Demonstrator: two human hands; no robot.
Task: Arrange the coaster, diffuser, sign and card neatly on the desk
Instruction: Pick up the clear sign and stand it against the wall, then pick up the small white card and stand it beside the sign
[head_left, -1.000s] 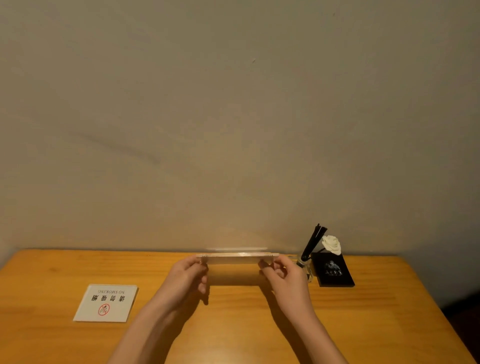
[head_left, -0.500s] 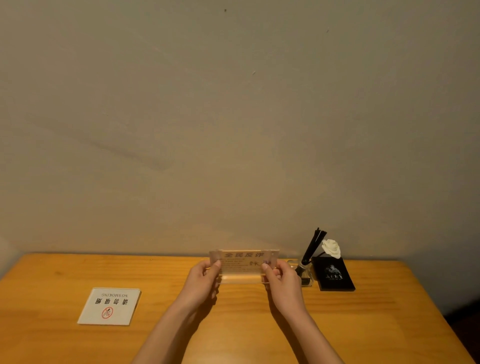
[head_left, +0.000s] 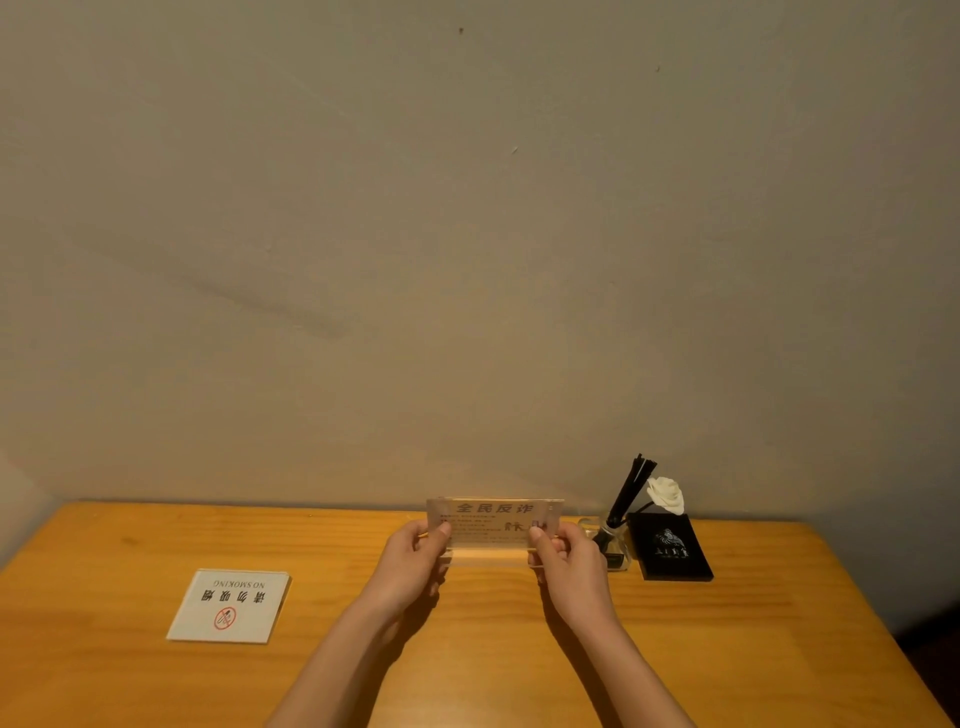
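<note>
A clear acrylic sign (head_left: 493, 525) with dark lettering stands upright near the back middle of the wooden desk (head_left: 779, 649). My left hand (head_left: 413, 564) grips its left end and my right hand (head_left: 569, 569) grips its right end. Right of the sign stands a glass reed diffuser (head_left: 615, 540) with black sticks and a white flower (head_left: 666, 494). A black square coaster (head_left: 670, 545) lies just right of the diffuser. A white "NO SMOKING" card (head_left: 228, 605) lies flat at the left, its text upside down to me.
A plain beige wall (head_left: 467, 260) rises directly behind the desk's back edge. The desk's right edge drops off to a dark floor (head_left: 930, 623). Bare wood stretches between the card and my forearms and along the front.
The sign has been tipped from lying nearly flat, edge toward me, to standing upright with its printed face showing. Both hands stayed on its ends and moved slightly back.
</note>
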